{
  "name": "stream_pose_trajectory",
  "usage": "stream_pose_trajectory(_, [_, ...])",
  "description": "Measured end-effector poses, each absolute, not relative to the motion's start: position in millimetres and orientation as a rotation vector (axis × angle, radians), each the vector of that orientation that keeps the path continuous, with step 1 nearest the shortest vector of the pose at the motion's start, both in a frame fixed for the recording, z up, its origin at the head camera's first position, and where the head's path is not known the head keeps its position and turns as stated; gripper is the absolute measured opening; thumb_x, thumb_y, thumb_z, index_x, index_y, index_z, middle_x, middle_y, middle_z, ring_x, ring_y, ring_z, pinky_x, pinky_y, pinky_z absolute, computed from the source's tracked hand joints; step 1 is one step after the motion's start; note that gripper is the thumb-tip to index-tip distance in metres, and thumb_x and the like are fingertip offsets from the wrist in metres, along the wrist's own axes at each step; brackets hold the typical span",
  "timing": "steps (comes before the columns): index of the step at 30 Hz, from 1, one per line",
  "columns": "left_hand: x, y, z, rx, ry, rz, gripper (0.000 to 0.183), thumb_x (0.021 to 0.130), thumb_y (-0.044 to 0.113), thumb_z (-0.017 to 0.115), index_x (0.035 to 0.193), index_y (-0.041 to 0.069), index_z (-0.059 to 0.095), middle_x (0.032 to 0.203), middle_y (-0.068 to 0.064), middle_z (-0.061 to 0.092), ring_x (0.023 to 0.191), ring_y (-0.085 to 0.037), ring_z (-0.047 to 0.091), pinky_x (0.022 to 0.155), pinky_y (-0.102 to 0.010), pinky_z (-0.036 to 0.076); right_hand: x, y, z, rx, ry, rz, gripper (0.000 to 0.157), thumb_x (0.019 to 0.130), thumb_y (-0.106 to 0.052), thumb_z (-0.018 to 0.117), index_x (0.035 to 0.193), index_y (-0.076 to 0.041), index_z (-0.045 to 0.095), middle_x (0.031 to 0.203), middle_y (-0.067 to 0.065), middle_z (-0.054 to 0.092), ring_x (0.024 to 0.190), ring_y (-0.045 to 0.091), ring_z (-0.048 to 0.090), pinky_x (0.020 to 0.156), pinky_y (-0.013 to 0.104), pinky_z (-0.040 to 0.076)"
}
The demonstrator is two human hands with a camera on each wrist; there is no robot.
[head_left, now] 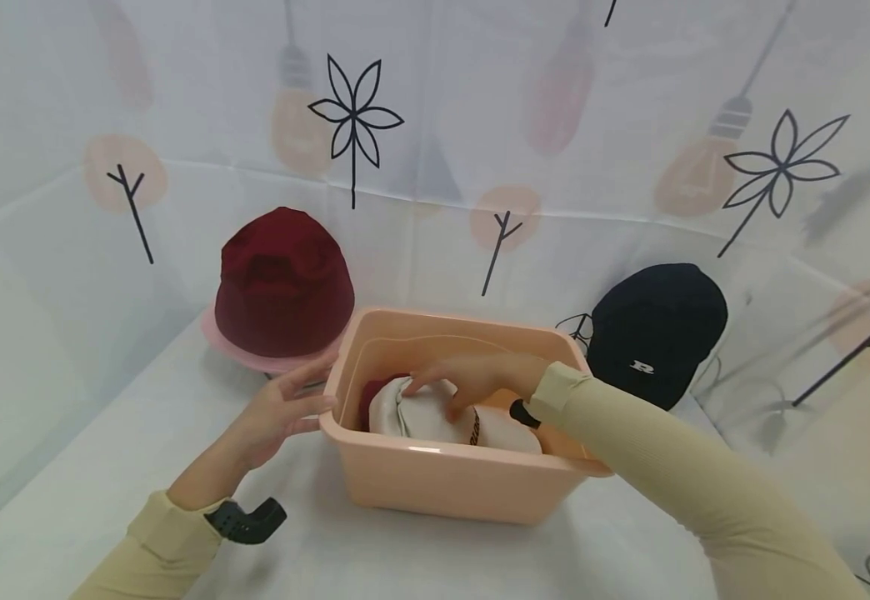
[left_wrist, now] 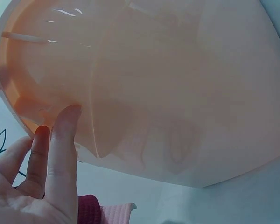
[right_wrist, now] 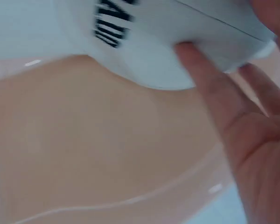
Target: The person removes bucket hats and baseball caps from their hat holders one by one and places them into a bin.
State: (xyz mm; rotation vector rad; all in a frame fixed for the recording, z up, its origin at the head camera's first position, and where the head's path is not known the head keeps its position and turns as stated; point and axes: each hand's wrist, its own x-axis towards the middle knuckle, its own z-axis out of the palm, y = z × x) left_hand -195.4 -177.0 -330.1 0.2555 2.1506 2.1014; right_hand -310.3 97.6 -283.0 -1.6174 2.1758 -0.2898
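Note:
A white cap point(head_left: 435, 412) with dark lettering lies in a peach plastic bin point(head_left: 442, 479), over something dark red point(head_left: 367, 400) that is mostly hidden. My right hand point(head_left: 480, 381) reaches down into the bin from the right, its spread fingers touching the cap's crown. Close up in the right wrist view, one fairly straight fingertip point(right_wrist: 185, 48) presses the white fabric. At the bin's left end, my left hand point(head_left: 277, 417) touches the rim with extended fingers. The left wrist view shows those fingers point(left_wrist: 63, 149) against the bin's outer wall and rim.
Behind the bin on the left, a dark red bucket hat point(head_left: 285, 283) sits on a pink brim point(head_left: 225, 342). A black cap point(head_left: 656, 333) with a white letter R stands at the back right. Patterned cloth point(head_left: 435, 167) hangs behind the white-covered table point(head_left: 270, 567).

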Motion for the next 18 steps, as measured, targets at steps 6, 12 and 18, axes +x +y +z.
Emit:
stream_pose_trajectory(6, [-193.6, -176.5, -328.4, 0.278, 2.156, 2.1, 0.068, 0.088, 0.015, 0.063, 0.147, 0.013, 0.028, 0.144, -0.018, 0.031, 0.126, -0.04, 0.037, 0.086, -0.045, 0.048, -304.7, 103.7, -258.4, -1.512, 2.186, -0.317, 0.06, 0.077, -0.011, 0.075, 0.132, -0.005, 0.051, 0.137, 0.011, 0.044, 0.125, 0.026, 0.04, 0.102, 0.04, 0.035])
stream_pose_trajectory(12, [-194.6, -176.6, -330.6, 0.294, 2.148, 2.109, 0.068, 0.089, 0.015, 0.062, 0.147, 0.013, 0.028, 0.144, -0.019, 0.031, 0.127, -0.041, 0.034, 0.086, -0.045, 0.049, -295.9, 117.0, -237.7, -1.319, 2.283, -0.377, 0.059, 0.081, -0.014, 0.073, 0.136, -0.012, 0.049, 0.136, 0.003, 0.048, 0.123, 0.027, 0.046, 0.1, 0.039, 0.038])
stream_pose_trajectory(18, [-194.6, -175.9, -331.0, 0.284, 2.156, 2.101, 0.067, 0.089, 0.015, 0.062, 0.147, 0.015, 0.029, 0.144, -0.017, 0.031, 0.127, -0.04, 0.034, 0.086, -0.046, 0.048, -284.6, 134.7, -219.5, -1.233, 2.322, -0.567, 0.058, 0.083, -0.014, 0.07, 0.136, -0.012, 0.048, 0.138, 0.008, 0.046, 0.122, 0.033, 0.045, 0.092, 0.039, 0.045])
